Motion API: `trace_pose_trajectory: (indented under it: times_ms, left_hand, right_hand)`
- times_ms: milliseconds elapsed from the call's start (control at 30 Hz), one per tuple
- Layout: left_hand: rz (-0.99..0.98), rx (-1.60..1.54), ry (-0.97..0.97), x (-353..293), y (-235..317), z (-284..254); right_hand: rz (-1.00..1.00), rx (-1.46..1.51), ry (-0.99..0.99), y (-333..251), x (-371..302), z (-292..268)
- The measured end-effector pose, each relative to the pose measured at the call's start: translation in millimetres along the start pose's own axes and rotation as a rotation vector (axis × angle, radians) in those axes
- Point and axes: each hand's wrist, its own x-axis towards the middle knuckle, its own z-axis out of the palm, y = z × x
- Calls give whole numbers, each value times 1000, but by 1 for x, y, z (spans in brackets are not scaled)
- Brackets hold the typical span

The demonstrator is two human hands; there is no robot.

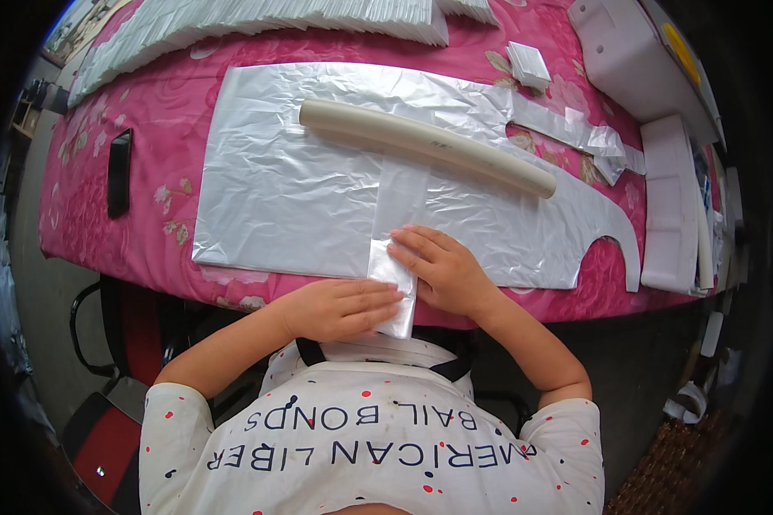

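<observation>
Hands number two, both bare and both the person's own, meeting at the near edge of the table point(94, 197). One folded strip of clear plastic point(397, 249) runs from under the tube down to the table edge, and both hands rest on its lower end. The left hand point(339, 307) lies flat with fingers together, pressing the strip's bottom end from its 8 o'clock side; it grips nothing. The right hand point(442, 268) lies at the strip's 3 o'clock side, fingers spread a little, fingertips touching the strip's folded edge, palm down, pinching nothing.

One large sheet of thin plastic bag film point(301, 180), with cut-out handles at its right end, is spread flat beneath the strip on one pink flowered tablecloth point(163, 112). One cream tube point(425, 146) lies slantwise across the sheet at 12 o'clock from the hands, apart from them. One long stack of folded white bags point(258, 21) runs along the far edge. One small folded white packet point(528, 64) sits at 1 o'clock. One black phone-like slab point(119, 172) lies at 10 o'clock, well apart. One white machine point(636, 60) stands far right.
</observation>
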Motion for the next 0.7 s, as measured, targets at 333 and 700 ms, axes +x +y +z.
trace_pose_trajectory:
  times_ms: [333,700]
  left_hand:
    - [-326,156,97,23,-17,-3]
    - [-651,10,392,43,-27,-9]
  right_hand:
    - [31,-108,200,3,-4,3]
    - [898,556,24,23,34,-14]
